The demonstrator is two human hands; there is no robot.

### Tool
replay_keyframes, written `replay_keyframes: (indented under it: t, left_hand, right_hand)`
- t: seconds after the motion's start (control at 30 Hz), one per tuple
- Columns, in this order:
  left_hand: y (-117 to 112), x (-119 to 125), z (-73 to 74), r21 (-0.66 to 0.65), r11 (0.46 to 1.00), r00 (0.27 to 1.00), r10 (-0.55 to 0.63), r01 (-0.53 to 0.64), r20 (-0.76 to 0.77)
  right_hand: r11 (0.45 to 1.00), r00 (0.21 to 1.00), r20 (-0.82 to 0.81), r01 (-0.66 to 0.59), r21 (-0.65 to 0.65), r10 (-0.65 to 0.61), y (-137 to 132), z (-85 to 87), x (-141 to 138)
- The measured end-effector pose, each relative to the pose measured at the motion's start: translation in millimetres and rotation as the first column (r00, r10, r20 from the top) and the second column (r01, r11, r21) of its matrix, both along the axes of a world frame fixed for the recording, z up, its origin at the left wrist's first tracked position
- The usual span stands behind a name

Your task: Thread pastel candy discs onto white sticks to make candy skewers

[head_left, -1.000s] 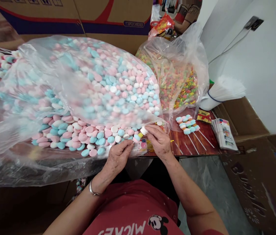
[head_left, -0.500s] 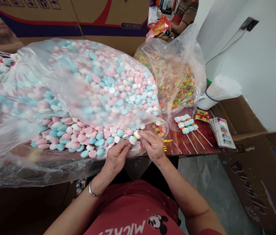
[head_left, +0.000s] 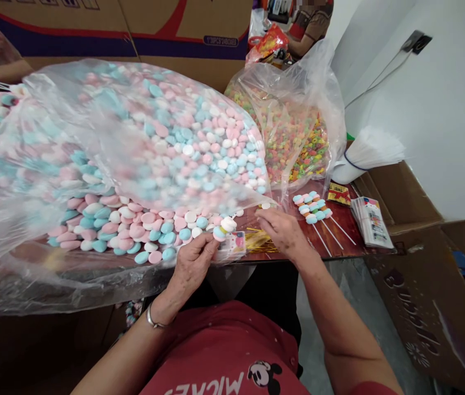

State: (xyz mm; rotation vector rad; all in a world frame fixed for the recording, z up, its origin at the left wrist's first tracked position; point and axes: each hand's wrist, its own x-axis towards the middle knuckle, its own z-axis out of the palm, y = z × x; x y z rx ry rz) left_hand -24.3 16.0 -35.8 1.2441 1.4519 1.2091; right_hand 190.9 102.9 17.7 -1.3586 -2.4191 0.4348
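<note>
A short stack of marshmallows (head_left: 228, 224), white on top and blue below with a yellow-green ring between, stands up from my left hand (head_left: 193, 258). Thumb and fingers are pinched at its base; any stick inside is hidden. At the small gummy rings near the bag's lip, my right hand (head_left: 284, 233) has its fingertips drawn together, and what they hold, if anything, is hidden. Loose pink, white and blue marshmallows (head_left: 133, 225) spill from a big clear bag (head_left: 104, 126). Below my hands lie printed packets (head_left: 234, 244) and gold twist ties (head_left: 259, 241).
Finished marshmallow skewers (head_left: 312, 207) lie right of my hand, beside a twist-tie pack (head_left: 339, 193) and stacked printed bags (head_left: 370, 222). Behind are a bag of gummy rings (head_left: 298, 137) and a tub of white sticks (head_left: 347, 171). Cartons (head_left: 191, 49) stand behind; another person (head_left: 312, 24) is beyond.
My right hand has left the marshmallow stack and moved right to the gummy rings. My left hand keeps the stack. The packets and twist ties beneath are now uncovered.
</note>
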Motion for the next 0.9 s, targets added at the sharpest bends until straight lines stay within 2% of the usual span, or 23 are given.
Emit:
replay_keyframes:
  t: [0.03,0.1,0.2,0.27,0.47,0.53,0.6,0.7,0.8,0.9]
  left_hand:
    - [0.0,-0.2,-0.2,-0.002,1.0,1.0,-0.008,0.008,0.007]
    - [0.3,-0.6,-0.2,-0.001,1.0,1.0,-0.027,0.027,0.011]
    - [0.6,-0.8,0.8,0.008,0.999,0.999,-0.043,0.042,0.012]
    - [0.5,-0.7,1.2,0.01,0.999,0.999,-0.047,0.047,0.013]
    - [0.8,-0.3,-1.3,0.007,0.999,0.999,-0.052,0.052,0.008]
    - [1.1,-0.3,-1.8,0.002,0.998,0.998,-0.056,0.056,0.0]
    - [1.3,-0.4,-1.6,-0.002,0.998,0.998,-0.058,0.058,-0.006]
    - [1.3,-0.4,-0.4,0.001,0.998,0.998,-0.063,0.063,-0.01]
    - [1.2,-0.3,0.2,0.007,0.998,0.998,-0.063,0.064,-0.022]
    - [1.0,-0.3,-0.3,0.009,0.998,0.998,-0.057,0.057,-0.028]
  right_hand:
    - [1.0,0.988,0.152,0.003,-0.01,-0.002,6.0,5.1,3.8]
    - [1.0,0.913,0.408,0.009,-0.029,0.004,14.5,12.5,5.8]
    - [0.999,0.807,0.591,0.027,-0.038,0.001,18.5,16.9,-0.8]
    - [0.999,0.792,0.611,0.039,-0.034,-0.01,17.7,17.4,-6.6]
    - [0.998,0.816,0.576,0.062,-0.014,-0.043,18.5,12.8,-11.4]
    - [1.0,0.881,0.473,0.023,-0.019,-0.012,24.1,7.8,-9.0]
    - [0.997,0.949,0.304,-0.08,-0.019,0.082,32.7,1.8,-5.7]
    - [0.985,0.967,0.187,-0.174,-0.01,0.173,46.0,-5.2,-2.6]
    - [0.987,0.944,0.29,-0.155,-0.036,0.159,52.9,-5.5,-5.3]
    - [0.992,0.886,0.445,-0.118,-0.053,0.129,54.3,-0.3,-13.1]
